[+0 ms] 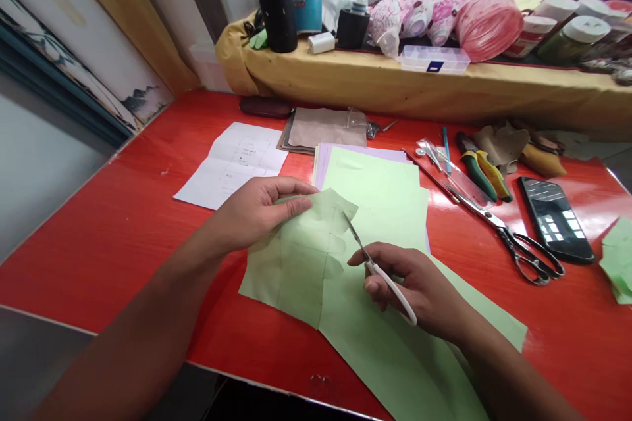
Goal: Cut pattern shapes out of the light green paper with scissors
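My left hand [257, 210] pinches the top edge of a light green paper piece [296, 256] with cut, scalloped edges. My right hand [415, 286] grips small white-handled scissors [380, 270], whose blades point up and left into the green piece near its right edge. Underneath lies a large green sheet [385, 342] reaching over the red table's [123, 210] front edge, and behind it a stack of green and lilac sheets [375, 171].
A white folded paper [232, 164] lies at the left. At the right are big black-handled scissors [523, 247], a clear ruler [444, 174], pliers [486, 174], a phone [555, 217] and green scraps [617, 260]. A yellow-draped shelf [395, 82] behind carries yarn, jars and a black bottle.
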Available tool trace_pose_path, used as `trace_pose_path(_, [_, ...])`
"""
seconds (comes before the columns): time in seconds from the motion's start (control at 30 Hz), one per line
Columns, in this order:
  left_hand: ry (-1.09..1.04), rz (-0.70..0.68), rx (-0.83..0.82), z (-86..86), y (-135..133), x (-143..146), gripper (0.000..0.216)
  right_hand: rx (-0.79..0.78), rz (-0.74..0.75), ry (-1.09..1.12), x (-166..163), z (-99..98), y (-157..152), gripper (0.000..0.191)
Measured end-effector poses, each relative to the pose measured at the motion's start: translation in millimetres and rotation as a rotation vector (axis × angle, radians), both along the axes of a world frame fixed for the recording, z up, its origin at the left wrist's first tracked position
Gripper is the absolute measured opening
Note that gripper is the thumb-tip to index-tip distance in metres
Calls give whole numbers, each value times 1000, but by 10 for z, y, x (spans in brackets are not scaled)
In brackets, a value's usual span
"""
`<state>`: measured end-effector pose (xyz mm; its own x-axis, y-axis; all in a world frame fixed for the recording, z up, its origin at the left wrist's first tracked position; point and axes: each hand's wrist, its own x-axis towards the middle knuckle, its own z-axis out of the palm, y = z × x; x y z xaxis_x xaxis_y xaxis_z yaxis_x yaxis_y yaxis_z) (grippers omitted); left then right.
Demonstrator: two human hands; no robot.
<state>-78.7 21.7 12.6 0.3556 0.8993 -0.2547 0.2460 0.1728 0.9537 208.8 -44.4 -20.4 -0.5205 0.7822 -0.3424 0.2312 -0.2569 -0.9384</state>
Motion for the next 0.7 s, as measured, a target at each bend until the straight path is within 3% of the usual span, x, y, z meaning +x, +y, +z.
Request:
trace_pose_path(0.37, [36, 155, 35, 24, 59, -83, 35, 37, 34, -42, 37, 40, 2, 44])
trace_pose_path(0.5, [22, 149, 15, 19, 61, -108, 35, 77, -106, -56, 70, 18, 19, 50])
trace_pose_path(0.7, [82, -34, 13, -11, 15, -25, 31, 153, -333, -19, 97, 5, 51, 51])
